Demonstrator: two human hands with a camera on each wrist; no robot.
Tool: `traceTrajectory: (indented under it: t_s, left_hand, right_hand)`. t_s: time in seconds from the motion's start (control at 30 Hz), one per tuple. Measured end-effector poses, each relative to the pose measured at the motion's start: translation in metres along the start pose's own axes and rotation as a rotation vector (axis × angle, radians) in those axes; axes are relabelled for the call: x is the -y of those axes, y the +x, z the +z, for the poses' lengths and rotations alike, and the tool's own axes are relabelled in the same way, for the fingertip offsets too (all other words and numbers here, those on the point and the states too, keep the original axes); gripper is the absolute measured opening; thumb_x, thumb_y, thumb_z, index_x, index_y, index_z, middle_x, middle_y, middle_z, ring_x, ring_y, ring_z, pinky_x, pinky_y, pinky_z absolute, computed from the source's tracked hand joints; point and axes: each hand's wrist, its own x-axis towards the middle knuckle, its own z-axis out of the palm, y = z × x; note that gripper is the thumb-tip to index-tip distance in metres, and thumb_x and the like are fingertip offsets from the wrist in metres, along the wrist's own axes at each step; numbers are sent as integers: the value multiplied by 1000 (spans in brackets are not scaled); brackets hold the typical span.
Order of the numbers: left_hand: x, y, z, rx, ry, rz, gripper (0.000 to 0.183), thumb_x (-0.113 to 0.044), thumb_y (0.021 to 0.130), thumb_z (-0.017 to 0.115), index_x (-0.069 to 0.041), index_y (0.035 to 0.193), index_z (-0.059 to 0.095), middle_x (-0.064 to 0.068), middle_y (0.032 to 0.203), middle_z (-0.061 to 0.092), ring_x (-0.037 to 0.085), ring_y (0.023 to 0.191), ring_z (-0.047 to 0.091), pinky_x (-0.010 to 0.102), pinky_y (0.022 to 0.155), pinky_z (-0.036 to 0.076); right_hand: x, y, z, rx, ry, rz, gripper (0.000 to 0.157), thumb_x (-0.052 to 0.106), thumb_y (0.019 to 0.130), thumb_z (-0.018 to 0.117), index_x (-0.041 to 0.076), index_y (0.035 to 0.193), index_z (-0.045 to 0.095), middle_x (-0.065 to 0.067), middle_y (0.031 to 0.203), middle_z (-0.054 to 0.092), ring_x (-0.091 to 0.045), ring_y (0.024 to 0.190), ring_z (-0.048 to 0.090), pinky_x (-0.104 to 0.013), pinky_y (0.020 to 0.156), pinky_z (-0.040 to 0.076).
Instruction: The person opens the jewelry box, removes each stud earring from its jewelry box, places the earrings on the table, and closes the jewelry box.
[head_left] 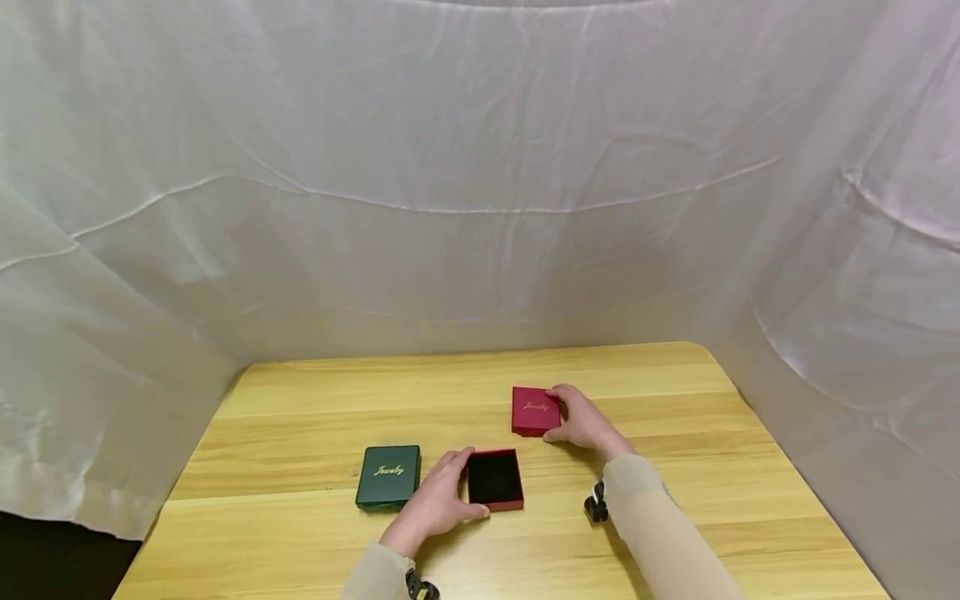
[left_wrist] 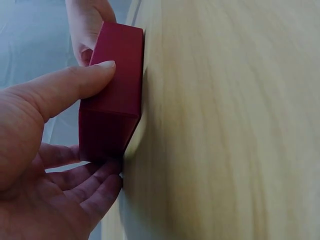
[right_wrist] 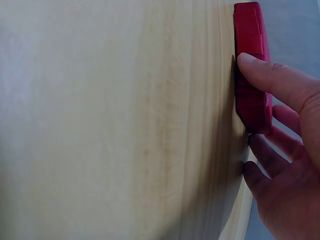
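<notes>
In the head view, an open red jewelry box base with a black lining sits on the table near the front. My left hand grips it from the left, thumb on the near side and fingers reaching round the far side; the left wrist view shows its plain red wall. Farther back and to the right lies a red box lid with gold "Jewelry" lettering. My right hand holds that lid at its right side. Close up, the right wrist view shows the thumb against the lid's ribbed red edge.
A dark green box, also lettered "Jewelry", lies left of my left hand. The wooden table has rounded far corners. Pale cloth hangs behind it and along both sides.
</notes>
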Motion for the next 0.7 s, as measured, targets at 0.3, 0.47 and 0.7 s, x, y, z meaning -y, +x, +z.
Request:
traceTrajectory:
  t_s: [0.3, 0.47, 0.7]
  left_hand:
    - [-1, 2, 0, 14, 14, 10, 96, -30, 74, 87, 2, 149, 36, 18, 140, 47, 35, 125, 48, 52, 103, 40]
    - [-1, 2, 0, 20, 16, 4, 98, -33, 75, 86, 2, 150, 34, 19, 140, 46, 34, 125, 48, 52, 102, 40]
    - [0, 1, -1, 11, 3, 5, 100, -36, 73, 87, -2, 151, 34, 18, 139, 46, 34, 122, 49, 54, 100, 42]
  right_hand:
    - [0, -2, 3, -22, 10, -32, 69, 11, 70, 90, 1, 130, 57, -16, 133, 50, -35, 122, 49, -50, 106, 37]
    - [4, -3, 2, -24, 26, -39, 67, 14, 70, 90, 3, 128, 59, -17, 135, 49, -36, 124, 48, -51, 107, 35]
    - [17, -6, 2, -31, 57, -48, 69, 17, 69, 91, 5, 129, 59, -15, 138, 49, -36, 127, 47, -53, 108, 34]
